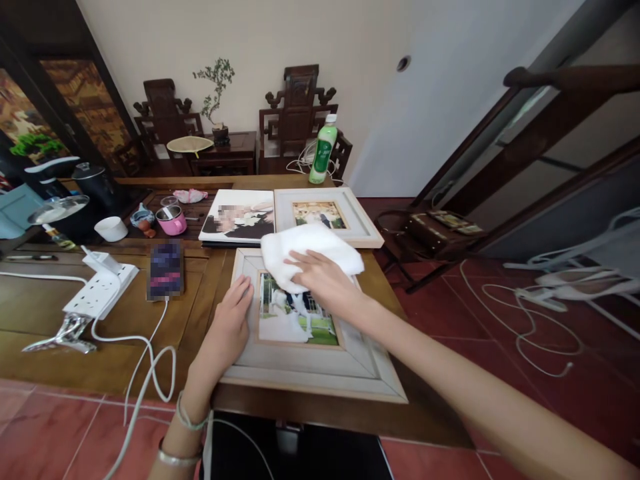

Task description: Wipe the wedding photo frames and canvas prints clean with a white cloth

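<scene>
A pale picture frame (310, 373) lies flat on the wooden table, holding a photo of a couple on grass. My left hand (233, 323) rests on the frame's left side, its fingers laid along the border. With my right hand (323, 283) I hold a white cloth (320, 247) against the upper part of the frame. The cloth is folded and bunched, covering the top border and the photo's upper edge. My right fingers lie over the cloth; its underside is hidden.
Behind are a second framed photo (345, 213), a photo album (230, 230) and a green bottle (323, 150). To the left lie a phone (166, 270), a white power strip (100, 290) with loose cables, a pink cup (171, 220) and a white bowl (111, 229).
</scene>
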Demonstrator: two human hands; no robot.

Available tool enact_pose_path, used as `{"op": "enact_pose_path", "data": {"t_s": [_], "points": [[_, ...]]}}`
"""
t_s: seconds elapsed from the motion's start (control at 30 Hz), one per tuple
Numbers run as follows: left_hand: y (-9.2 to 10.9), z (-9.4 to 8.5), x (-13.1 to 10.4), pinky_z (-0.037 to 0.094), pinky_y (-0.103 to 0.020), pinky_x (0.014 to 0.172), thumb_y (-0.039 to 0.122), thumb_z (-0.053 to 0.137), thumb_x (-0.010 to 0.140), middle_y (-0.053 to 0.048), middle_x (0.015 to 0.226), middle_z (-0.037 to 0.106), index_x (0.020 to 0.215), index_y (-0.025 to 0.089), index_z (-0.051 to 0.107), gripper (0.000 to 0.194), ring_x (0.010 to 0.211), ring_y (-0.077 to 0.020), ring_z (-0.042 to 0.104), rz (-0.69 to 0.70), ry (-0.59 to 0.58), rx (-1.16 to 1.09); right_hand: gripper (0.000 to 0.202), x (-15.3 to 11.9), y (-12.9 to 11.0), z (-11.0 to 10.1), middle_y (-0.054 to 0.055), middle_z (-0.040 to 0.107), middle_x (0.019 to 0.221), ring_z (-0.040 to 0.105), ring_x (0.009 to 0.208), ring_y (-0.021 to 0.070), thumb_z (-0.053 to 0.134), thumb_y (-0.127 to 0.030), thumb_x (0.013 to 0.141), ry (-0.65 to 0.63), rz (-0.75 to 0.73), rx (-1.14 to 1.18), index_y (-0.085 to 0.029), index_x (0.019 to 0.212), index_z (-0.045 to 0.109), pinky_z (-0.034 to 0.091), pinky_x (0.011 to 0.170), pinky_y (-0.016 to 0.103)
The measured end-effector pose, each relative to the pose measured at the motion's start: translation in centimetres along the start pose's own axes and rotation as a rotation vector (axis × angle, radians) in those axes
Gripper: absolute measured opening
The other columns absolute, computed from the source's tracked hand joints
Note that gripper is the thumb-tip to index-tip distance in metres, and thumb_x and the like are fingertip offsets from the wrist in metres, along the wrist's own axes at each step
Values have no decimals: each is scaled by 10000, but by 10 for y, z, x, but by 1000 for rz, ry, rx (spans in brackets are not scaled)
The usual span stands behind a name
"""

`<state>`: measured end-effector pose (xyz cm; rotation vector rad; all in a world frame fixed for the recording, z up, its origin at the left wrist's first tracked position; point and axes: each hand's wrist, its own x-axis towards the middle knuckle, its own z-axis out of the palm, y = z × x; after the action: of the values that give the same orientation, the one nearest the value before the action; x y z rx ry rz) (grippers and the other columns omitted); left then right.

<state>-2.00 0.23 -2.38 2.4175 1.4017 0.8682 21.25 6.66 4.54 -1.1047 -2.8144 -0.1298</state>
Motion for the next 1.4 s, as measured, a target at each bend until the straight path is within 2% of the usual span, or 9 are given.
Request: {"op": "enact_pose_path", "data": {"t_s": [0.2,0.37,0.6,0.8,0.9,1.03,1.23,1.33,1.4], "points": [[5,-4,2,282,-517,1135,-53,311,789,-151,1471,384,1391,152,397,641,1421,-243,251,-22,-9,-2,444,-46,31,-9,117,671,1172,488,1258,257,433,136,612,-46,190,-76,-171,796,695,314,1069,503],[7,-7,3,281,-520,1133,-50,301,792,-168,1476,370,1397,126,381,636,1424,-244,240,-38,-43,21,474,-64,28,-11,129,660,1190,502,1244,270,426,138,546,-18,194,-84,-156,793,703,381,1035,466],[13,-9,4,274,-515,1136,-46,296,798,-164,1494,342,1402,118,372,631,1429,-237,226,-92,-75,50,388,-110,-26,-22,119,675,1161,566,1169,290,504,77,536,-15,106,31,-199,714,710,458,969,461],[15,-11,5,266,-505,1143,-55,294,784,-171,1493,340,1394,93,379,633,1433,-233,213,-93,-104,74,375,-152,-84,-40,34,701,1121,621,1082,246,511,41,579,173,191,153,-282,652,687,462,972,344],[15,-12,6,261,-508,1144,-57,292,781,-176,1488,348,1385,85,391,628,1435,-234,206,-69,-123,86,430,-143,-82,-43,29,716,1082,646,1034,242,466,51,519,177,191,131,-274,681,697,502,918,342],[14,-13,6,267,-506,1143,-54,296,787,-170,1485,357,1378,98,403,620,1433,-231,215,-52,-121,68,419,-109,-45,-31,122,692,1122,675,955,278,450,43,511,63,240,-24,-194,727,718,527,867,401],[10,-12,6,278,-507,1141,-52,318,790,-157,1464,396,1374,134,422,622,1421,-233,253,-29,-79,21,447,-59,18,0,189,563,1311,456,1273,328,461,75,635,82,319,-187,-87,967,711,395,1024,463],[8,-9,5,291,-519,1132,-50,325,792,-160,1460,402,1373,146,426,621,1417,-238,264,-25,-46,15,432,-54,26,6,200,545,1327,425,1295,338,470,85,648,73,248,-188,-75,968,712,370,1042,475],[7,-7,5,295,-529,1127,-52,325,792,-160,1462,400,1376,150,420,626,1417,-242,262,-28,-44,19,389,-61,19,5,191,565,1307,455,1272,336,487,79,665,55,199,-177,-99,914,726,378,1033,482]]}}
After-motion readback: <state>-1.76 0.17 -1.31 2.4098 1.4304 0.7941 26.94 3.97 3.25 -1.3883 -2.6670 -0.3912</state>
